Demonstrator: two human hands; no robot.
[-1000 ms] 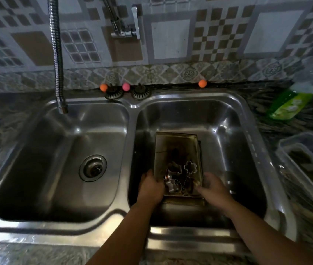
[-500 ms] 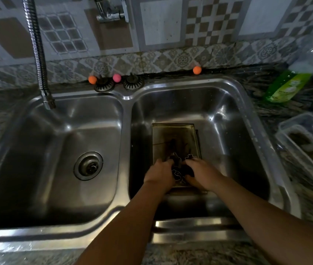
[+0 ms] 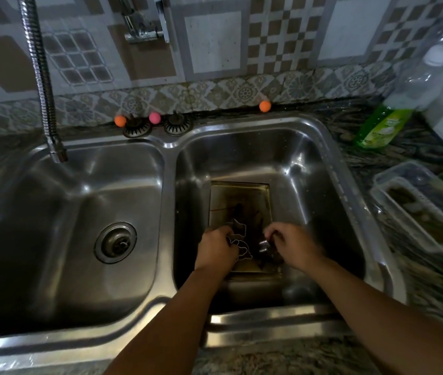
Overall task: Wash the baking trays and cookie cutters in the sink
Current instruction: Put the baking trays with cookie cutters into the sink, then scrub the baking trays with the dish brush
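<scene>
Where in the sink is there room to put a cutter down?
The left basin is bare around its drain. The right basin is crowded: the baking tray holds cookie cutters under both hands, left hand, right hand.

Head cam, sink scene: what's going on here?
A person is working in the right basin of a double sink. A dark, stained baking tray lies on the basin floor with cookie cutters piled at its near end. The left hand grips some cutters; the right hand pinches another metal piece. The faucet hose hangs over the left basin, with no water visible. Dish soap sits on the counter to the right.
</scene>
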